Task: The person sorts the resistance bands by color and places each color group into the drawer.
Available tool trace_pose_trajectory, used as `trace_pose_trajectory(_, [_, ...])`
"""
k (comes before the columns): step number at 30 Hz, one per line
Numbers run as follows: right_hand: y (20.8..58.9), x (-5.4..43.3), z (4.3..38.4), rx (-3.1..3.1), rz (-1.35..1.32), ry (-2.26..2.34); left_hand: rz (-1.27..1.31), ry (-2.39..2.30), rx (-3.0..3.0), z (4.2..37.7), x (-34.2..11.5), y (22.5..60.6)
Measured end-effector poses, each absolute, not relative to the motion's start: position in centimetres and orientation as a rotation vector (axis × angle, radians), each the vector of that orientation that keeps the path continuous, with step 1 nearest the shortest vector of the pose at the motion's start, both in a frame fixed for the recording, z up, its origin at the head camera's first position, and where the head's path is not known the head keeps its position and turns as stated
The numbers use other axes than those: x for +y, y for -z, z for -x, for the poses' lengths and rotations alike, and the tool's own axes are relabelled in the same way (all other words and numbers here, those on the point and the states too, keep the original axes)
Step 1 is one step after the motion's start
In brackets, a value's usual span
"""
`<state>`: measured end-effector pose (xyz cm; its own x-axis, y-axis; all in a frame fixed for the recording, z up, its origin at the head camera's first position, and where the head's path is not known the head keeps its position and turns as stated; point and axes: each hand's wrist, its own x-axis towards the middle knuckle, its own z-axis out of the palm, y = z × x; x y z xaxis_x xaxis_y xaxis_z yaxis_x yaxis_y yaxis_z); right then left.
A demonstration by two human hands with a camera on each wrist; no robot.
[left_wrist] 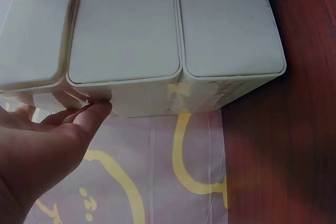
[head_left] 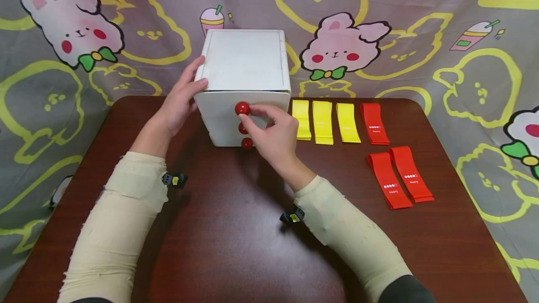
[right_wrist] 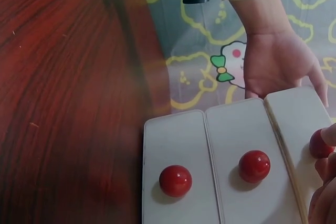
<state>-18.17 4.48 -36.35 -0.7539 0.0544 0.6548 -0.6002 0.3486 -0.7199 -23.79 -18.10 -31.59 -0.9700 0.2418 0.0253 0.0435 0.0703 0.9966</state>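
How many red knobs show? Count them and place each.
3: the top knob, pinched by the right hand; the middle knob, just below it; the bottom knob, lowest down.

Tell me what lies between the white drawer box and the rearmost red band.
Three yellow bands lie side by side between the white drawer box and the rearmost red band; the head view shows this.

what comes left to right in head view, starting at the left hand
left hand, white drawer box, left yellow strip, middle yellow strip, right yellow strip, left red strip, middle red strip, right red strip
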Motion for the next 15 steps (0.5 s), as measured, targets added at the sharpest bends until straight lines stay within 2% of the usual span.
trace_pose_trajectory(15, [36.42, 4.37, 18.94, -2.026, -0.472, -1.447, -0.266, -1.952, 2.271, 23.82, -18.10, 31.51])
